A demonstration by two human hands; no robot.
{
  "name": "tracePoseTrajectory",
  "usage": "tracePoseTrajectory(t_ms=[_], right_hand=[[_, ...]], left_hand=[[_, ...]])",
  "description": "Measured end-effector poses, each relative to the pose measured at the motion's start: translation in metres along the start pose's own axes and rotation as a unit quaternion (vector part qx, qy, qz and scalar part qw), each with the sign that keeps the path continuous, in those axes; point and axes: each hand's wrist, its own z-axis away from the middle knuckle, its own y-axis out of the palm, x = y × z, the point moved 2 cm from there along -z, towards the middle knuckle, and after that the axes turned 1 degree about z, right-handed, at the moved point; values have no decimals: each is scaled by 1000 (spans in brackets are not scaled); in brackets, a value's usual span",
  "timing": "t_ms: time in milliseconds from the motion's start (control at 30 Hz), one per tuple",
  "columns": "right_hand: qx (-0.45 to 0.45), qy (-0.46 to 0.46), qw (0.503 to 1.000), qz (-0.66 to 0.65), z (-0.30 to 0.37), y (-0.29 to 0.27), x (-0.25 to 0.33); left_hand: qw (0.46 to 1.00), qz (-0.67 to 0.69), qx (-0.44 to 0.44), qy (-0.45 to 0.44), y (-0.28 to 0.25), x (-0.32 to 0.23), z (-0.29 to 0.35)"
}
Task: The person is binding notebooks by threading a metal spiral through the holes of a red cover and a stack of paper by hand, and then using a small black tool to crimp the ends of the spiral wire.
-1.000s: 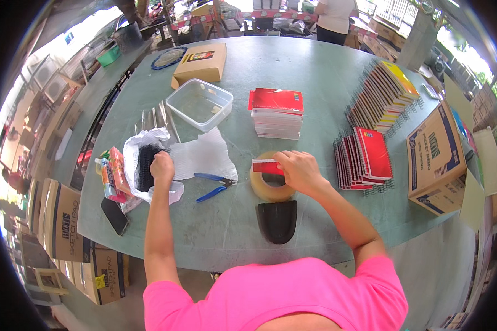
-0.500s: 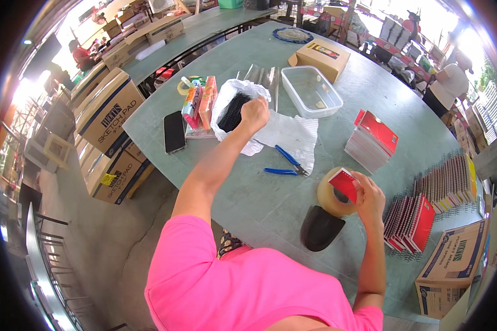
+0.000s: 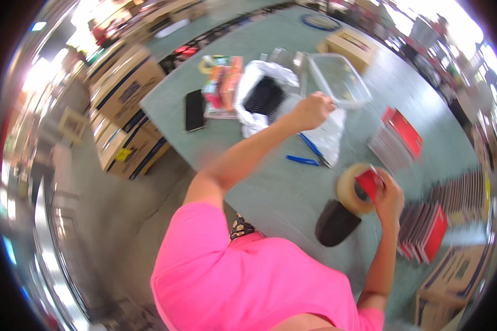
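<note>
Red-covered pad point(image 3: 366, 183) is sitting in the pinch of the right hand point(image 3: 390, 197), showing above the tan tape roll point(image 3: 345, 190); whether it is resting on the roll is not showing. The right fingers are gripping one end only, so the other end could be dipping or fanning out if that pinch is loosening, and loose leaves could be slipping out of line.

The left hand point(image 3: 313, 111) is hovering over the white sheet point(image 3: 337, 132), between the white bag point(image 3: 248, 77) of black wire coils point(image 3: 266, 96) and the clear tub point(image 3: 350, 102). Its fingers are curling together, thumb near fingertip — but blur is hiding whether they are pinching anything, so I cannot tell. A thin coil, if one is there, could be dropping or bending under too firm a squeeze.

The blue-handled cutters point(image 3: 302, 160) are lying just below that hand, where a low wrist could be knocking them. The black curved block point(image 3: 337, 223) is standing close against the roll — a bump to either could be shifting both, leaving the pad without steady backing.
</note>
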Motion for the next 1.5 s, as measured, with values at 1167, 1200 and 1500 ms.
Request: tracePoseTrajectory(t_ms=[1167, 1200, 1500], right_hand=[[41, -28, 995, -82, -10, 15, -11], [53, -16, 995, -80, -11, 11, -9], [-76, -39, 992, -91, -18, 23, -1]], left_hand=[[980, 194, 44, 23, 50, -97, 34], [975, 201, 92, 22, 48, -87, 34], [953, 200, 208, -88, 25, -91, 29]])
